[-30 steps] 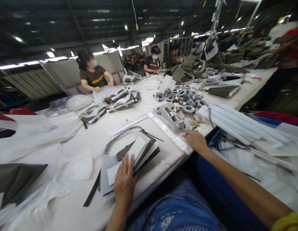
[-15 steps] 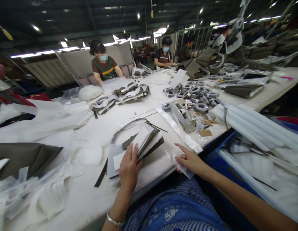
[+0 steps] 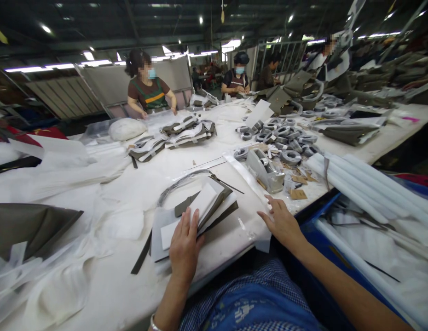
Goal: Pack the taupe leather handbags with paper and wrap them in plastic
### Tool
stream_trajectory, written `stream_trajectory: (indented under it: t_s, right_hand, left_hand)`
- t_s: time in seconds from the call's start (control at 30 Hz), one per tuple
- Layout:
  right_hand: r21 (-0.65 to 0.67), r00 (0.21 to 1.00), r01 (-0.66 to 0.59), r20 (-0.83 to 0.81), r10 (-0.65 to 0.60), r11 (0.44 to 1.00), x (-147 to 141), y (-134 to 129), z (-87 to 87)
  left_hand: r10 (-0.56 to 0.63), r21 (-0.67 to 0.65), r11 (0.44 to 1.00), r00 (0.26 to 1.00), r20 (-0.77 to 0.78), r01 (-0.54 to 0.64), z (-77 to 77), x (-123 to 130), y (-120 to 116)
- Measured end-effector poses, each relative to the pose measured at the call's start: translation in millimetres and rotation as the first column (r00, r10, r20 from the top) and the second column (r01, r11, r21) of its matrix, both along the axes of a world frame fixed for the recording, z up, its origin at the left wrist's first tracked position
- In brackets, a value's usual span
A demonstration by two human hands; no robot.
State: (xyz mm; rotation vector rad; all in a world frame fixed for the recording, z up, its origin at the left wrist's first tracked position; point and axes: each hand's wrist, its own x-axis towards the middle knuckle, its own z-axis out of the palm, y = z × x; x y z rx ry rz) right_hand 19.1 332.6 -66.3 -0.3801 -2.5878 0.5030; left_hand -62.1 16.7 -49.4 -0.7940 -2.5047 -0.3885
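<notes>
My left hand (image 3: 184, 246) lies flat, fingers stretched, on a folded grey-brown bag (image 3: 219, 209) stuffed with white paper. A wrapped loop handle (image 3: 172, 184) curves out behind the bag, and a dark strap (image 3: 142, 253) sticks out at its left. My right hand (image 3: 281, 223) hovers at the table edge with its fingers apart, holding nothing. Just left of it, a thin translucent sheet (image 3: 263, 243) hangs over the edge. Beyond its fingertips stands a grey tape dispenser (image 3: 265, 170).
Wrapped grey rings (image 3: 292, 155) are heaped at the back right, with brown tags (image 3: 298, 194) nearby. White foam tubes (image 3: 359, 184) lie over a blue bin at right. More bags (image 3: 188, 131) and a co-worker (image 3: 148, 87) are across the table (image 3: 131, 285). White sheets cover the left.
My right hand has let go of the translucent sheet, which now hangs at the table edge. It has moved up and right towards the tape dispenser. My left hand stays on the bag.
</notes>
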Motion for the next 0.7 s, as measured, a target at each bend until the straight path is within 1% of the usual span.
stream_trajectory:
  t_s: [0.07, 0.1, 0.13, 0.17, 0.2, 0.27, 0.3, 0.33, 0.37, 0.4, 0.47, 0.5, 0.53, 0.57, 0.6, 0.63, 0.67, 0.7]
  right_hand:
    - [-0.054, 1.0, -0.005, -0.002, 0.004, 0.999, -7.4, 4.2, -0.9]
    - [-0.115, 1.0, -0.016, 0.008, 0.017, 0.993, -11.2, 4.2, 1.1]
    - [-0.203, 0.999, -0.036, 0.022, 0.041, 0.979, -15.0, 2.5, 4.2]
    - [-0.318, 0.996, -0.062, 0.036, 0.077, 0.946, -18.9, -0.8, 8.0]
    - [-0.45, 0.992, -0.089, 0.044, 0.122, 0.889, -22.8, -5.6, 11.7]
    - [-0.693, 0.975, -0.109, 0.064, 0.211, 0.713, -30.6, -17.6, 17.4]
    - [-0.767, 0.965, -0.094, 0.088, 0.248, 0.635, -34.5, -23.6, 18.7]
    - [-0.796, 0.952, -0.072, 0.125, 0.279, 0.601, -38.2, -28.9, 18.9]
    - [-0.78, 0.94, -0.058, 0.168, 0.297, 0.624, -41.7, -33.2, 18.1]
    - [-0.723, 0.931, -0.063, 0.206, 0.302, 0.688, -44.8, -36.4, 16.6]
    - [-0.523, 0.931, -0.131, 0.228, 0.286, 0.842, -49.4, -39.6, 12.0]
    - [-0.399, 0.939, -0.175, 0.206, 0.274, 0.9, -50.7, -39.9, 9.0]
    - [-0.273, 0.95, -0.21, 0.169, 0.262, 0.939, -51.4, -39.6, 5.5]
    - [-0.151, 0.958, -0.236, 0.126, 0.256, 0.96, -51.7, -38.8, 1.3]
    - [-0.04, 0.961, -0.259, 0.091, 0.261, 0.965, -51.8, -37.7, -3.5]
    - [0.055, 0.957, -0.287, 0.069, 0.283, 0.956, -52.1, -36.4, -9.0]
    - [0.123, 0.946, -0.325, 0.066, 0.319, 0.938, -53.0, -35.2, -14.7]
    - [0.16, 0.93, -0.367, 0.079, 0.358, 0.916, -55.1, -34.5, -20.3]
  left_hand:
    - [-0.002, 0.002, 1.0, 1.0, -0.006, 0.002, -0.8, 0.0, -0.2]
    - [0.0, 0.005, 1.0, 1.0, -0.003, 0.0, -0.9, 0.0, -0.3]
    - [0.004, 0.009, 1.0, 1.0, 0.001, -0.004, -0.9, 0.0, -0.4]
    - [0.012, 0.015, 1.0, 1.0, 0.006, -0.012, -0.6, 0.0, -0.5]
    - [0.024, 0.024, 0.999, 1.0, 0.012, -0.024, -0.1, -0.1, -0.6]
    - [0.046, 0.049, 0.998, 0.999, 0.022, -0.047, 1.1, -0.7, -1.2]
    - [0.056, 0.062, 0.996, 0.998, 0.026, -0.057, 1.7, -1.2, -1.6]
    - [0.064, 0.075, 0.995, 0.997, 0.032, -0.066, 2.2, -1.9, -2.2]
    - [0.071, 0.086, 0.993, 0.997, 0.038, -0.074, 2.5, -2.6, -2.8]
    - [0.078, 0.094, 0.992, 0.996, 0.042, -0.081, 2.6, -3.2, -3.4]
    - [0.085, 0.104, 0.991, 0.995, 0.046, -0.089, 2.7, -4.3, -4.4]
    - [0.083, 0.106, 0.99, 0.995, 0.047, -0.087, 2.7, -4.7, -4.8]
    - [0.078, 0.108, 0.991, 0.996, 0.045, -0.082, 2.8, -4.9, -5.0]
    - [0.073, 0.11, 0.991, 0.996, 0.043, -0.078, 2.9, -5.1, -5.1]
    - [0.07, 0.111, 0.991, 0.997, 0.042, -0.074, 3.0, -5.2, -5.1]
    - [0.068, 0.113, 0.991, 0.997, 0.04, -0.072, 3.2, -5.3, -5.0]
    - [0.066, 0.114, 0.991, 0.997, 0.041, -0.07, 3.4, -5.5, -4.9]
    - [0.065, 0.115, 0.991, 0.997, 0.043, -0.069, 3.5, -5.6, -4.7]
